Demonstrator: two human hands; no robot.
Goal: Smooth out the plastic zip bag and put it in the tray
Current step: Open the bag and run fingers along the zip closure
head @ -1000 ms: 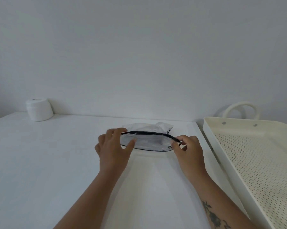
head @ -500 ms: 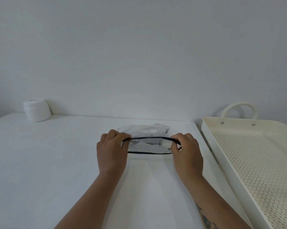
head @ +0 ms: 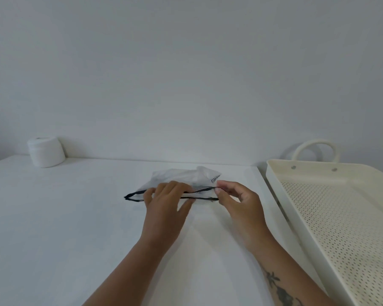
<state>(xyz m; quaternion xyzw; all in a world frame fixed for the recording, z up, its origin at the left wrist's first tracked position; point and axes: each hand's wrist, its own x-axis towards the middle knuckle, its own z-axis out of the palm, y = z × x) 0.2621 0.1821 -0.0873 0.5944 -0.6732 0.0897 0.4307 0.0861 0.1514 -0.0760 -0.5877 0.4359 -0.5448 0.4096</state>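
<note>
A crumpled clear plastic zip bag (head: 181,176) with a black zip edge lies on the white table, its mouth toward me. My left hand (head: 167,200) rests on the middle of the black edge, fingers over the top and thumb under it. My right hand (head: 236,199) pinches the right end of that edge between thumb and fingers. The left end of the zip edge sticks out free beyond my left hand. The cream perforated tray (head: 281,191) stands to the right of the bag, with nothing visible in it.
A white roll (head: 46,152) stands at the table's back left by the wall. The tray has a loop handle (head: 315,149) at its far end. The white table (head: 53,228) ends just left of the tray.
My left hand has slid right along the black zip edge, leaving the left end exposed. The bag's mouth has flattened and stretched wider. My right hand stays at the right end.
</note>
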